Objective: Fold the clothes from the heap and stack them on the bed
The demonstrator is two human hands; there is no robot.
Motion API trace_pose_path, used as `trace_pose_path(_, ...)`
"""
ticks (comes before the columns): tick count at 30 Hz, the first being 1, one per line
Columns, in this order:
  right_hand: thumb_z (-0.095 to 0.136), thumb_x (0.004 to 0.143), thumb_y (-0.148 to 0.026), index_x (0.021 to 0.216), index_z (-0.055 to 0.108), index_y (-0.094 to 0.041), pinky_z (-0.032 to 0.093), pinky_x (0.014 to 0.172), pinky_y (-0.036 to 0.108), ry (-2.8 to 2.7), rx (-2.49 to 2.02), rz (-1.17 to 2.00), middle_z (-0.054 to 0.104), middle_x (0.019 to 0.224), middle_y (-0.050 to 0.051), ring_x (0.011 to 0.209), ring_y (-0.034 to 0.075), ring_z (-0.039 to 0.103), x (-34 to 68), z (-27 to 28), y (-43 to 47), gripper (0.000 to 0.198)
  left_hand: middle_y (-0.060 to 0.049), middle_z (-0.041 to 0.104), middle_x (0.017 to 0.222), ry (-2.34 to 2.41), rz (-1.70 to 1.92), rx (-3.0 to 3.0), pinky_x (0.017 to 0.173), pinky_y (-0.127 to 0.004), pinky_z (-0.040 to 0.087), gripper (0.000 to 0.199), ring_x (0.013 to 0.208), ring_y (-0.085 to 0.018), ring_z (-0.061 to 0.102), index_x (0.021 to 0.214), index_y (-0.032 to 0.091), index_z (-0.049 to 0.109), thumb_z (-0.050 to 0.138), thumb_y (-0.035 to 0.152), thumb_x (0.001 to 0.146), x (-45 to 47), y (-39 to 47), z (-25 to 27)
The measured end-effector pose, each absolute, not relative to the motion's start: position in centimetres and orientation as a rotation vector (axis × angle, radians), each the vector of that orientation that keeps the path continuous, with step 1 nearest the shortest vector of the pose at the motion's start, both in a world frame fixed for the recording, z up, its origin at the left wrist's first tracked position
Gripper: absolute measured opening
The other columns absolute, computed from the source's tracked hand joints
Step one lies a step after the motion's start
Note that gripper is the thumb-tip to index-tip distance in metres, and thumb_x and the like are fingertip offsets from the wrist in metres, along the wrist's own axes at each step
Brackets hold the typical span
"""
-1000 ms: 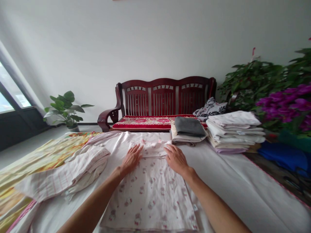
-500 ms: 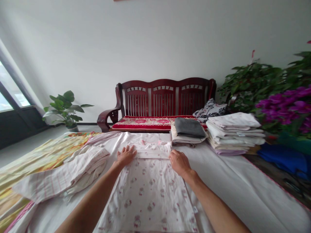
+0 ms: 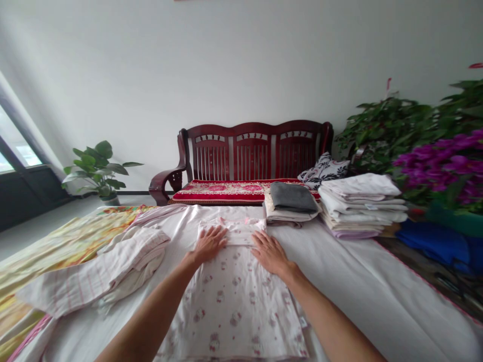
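A white shirt printed with small cartoon figures lies spread on the white sheet in front of me. Its sleeves are folded in across the top, just below the neckline. My left hand rests flat on the left part of the folded band, fingers spread. On the right part of that band lies my right hand, also flat with its fingers apart. Neither hand grips the cloth. The shirt's lower edge runs near the bottom of the view.
A crumpled striped garment lies to the left, by a yellow patterned cloth. Behind on the right stand a small pile with a dark grey folded garment and a taller folded stack. A wooden bench and plants stand beyond.
My left hand has moved right, from the shirt's left edge onto the folded band. My right hand has opened from its grip at the right edge and flattened on the cloth.
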State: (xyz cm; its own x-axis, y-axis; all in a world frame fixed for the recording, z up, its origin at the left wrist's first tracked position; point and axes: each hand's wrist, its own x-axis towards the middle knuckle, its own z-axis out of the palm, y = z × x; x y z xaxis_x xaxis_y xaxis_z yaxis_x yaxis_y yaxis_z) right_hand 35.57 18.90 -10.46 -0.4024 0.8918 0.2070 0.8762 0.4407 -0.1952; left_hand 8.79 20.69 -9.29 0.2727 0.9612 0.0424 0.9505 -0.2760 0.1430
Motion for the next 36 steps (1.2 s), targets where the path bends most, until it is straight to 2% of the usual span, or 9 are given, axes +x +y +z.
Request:
trace_pose_path(4,0.037,0.100,-0.040,0.152,0.040,-0.024,0.020,0.121,0.049,-2.427,-1.599,0.109,0.032,0.162,0.007,0.150,0.026,0.025,36.3,-10.2,17.9,0.055,-0.004,0.026,0.165,2.076,0.152,2.203,0.115,-0.066,0.022,0.054,0.152,-0.034,0.019,0.154,0.034,0.036,0.025,0.047,0.102,7.3,21.8,-9.0)
trace_pose_path(8,0.035,0.100,-0.038,0.154,0.037,-0.024,0.019,0.121,0.048,-2.430,-1.638,0.123,0.029,0.163,0.005,0.150,0.025,0.026,36.8,-9.7,17.1,0.056,-0.012,0.026,0.164,2.231,0.150,2.045,0.109,-0.072,0.025,0.056,0.149,-0.039,0.025,0.154,0.029,0.036,0.026,0.045,0.101,6.1,22.2,-8.9)
trace_pose_path(12,0.037,0.099,-0.037,0.154,0.036,-0.022,0.017,0.122,0.049,-2.430,-1.639,0.122,0.027,0.164,0.006,0.150,0.026,0.026,37.2,-9.9,16.6,0.057,-0.017,0.026,0.163,2.373,0.260,2.136,0.117,-0.064,0.017,0.056,0.150,-0.038,0.022,0.154,0.019,0.037,0.033,0.037,0.101,5.8,20.8,-9.3)
trace_pose_path(16,0.040,0.099,-0.036,0.153,0.038,-0.022,0.018,0.122,0.051,-2.430,-1.613,0.121,0.028,0.164,0.008,0.149,0.028,0.028,37.6,-10.1,16.4,0.057,-0.012,0.030,0.163,1.958,0.314,2.541,0.122,-0.049,0.020,0.053,0.151,-0.028,0.024,0.153,0.023,0.040,0.037,0.034,0.101,5.7,18.7,-10.1)
trace_pose_path(19,0.046,0.095,-0.032,0.148,0.046,-0.020,0.023,0.120,0.052,-2.387,-1.533,0.146,0.034,0.161,0.012,0.147,0.030,0.033,38.2,-10.2,16.6,0.055,-0.010,0.034,0.161,1.834,0.294,2.536,0.120,-0.053,0.025,0.054,0.151,-0.029,0.025,0.153,0.026,0.041,0.038,0.041,0.101,4.9,17.1,-10.8)
trace_pose_path(23,0.053,0.086,-0.021,0.128,0.066,-0.019,0.039,0.112,0.043,-2.224,-1.319,0.308,0.058,0.142,0.013,0.130,0.026,0.054,40.3,-10.8,16.7,0.044,-0.011,0.036,0.160,1.804,0.446,2.505,0.119,-0.053,0.028,0.054,0.150,-0.032,0.026,0.151,0.024,0.044,0.040,0.042,0.100,2.3,14.8,-11.4)
trace_pose_path(28,0.056,0.075,-0.013,0.089,0.077,-0.020,0.051,0.089,0.035,-1.984,-1.264,0.432,0.072,0.101,0.008,0.093,0.021,0.066,42.9,-10.9,16.0,0.026,-0.005,0.047,0.154,1.515,0.639,2.490,0.118,-0.047,0.035,0.036,0.146,-0.030,0.036,0.124,0.029,0.071,0.049,0.032,0.095,-1.4,11.6,-11.2)
trace_pose_path(32,0.054,0.067,-0.007,0.086,0.076,-0.018,0.048,0.072,0.027,-2.078,-1.291,0.668,0.070,0.091,0.005,0.074,0.016,0.061,43.9,-9.5,15.2,0.031,-0.008,0.060,0.139,1.495,0.716,2.353,0.112,-0.044,0.042,0.031,0.129,-0.027,0.055,0.103,0.025,0.077,0.051,0.023,0.088,-2.8,9.2,-10.9)
trace_pose_path(36,0.055,0.058,-0.003,0.096,0.076,-0.018,0.045,0.073,0.024,-2.229,-1.290,0.921,0.069,0.094,0.003,0.080,0.016,0.060,44.7,-7.6,13.9,0.046,-0.007,0.056,0.144,1.402,0.577,2.270,0.114,-0.042,0.039,0.042,0.134,-0.026,0.051,0.114,0.027,0.074,0.053,0.015,0.080,-3.1,7.1,-9.9)
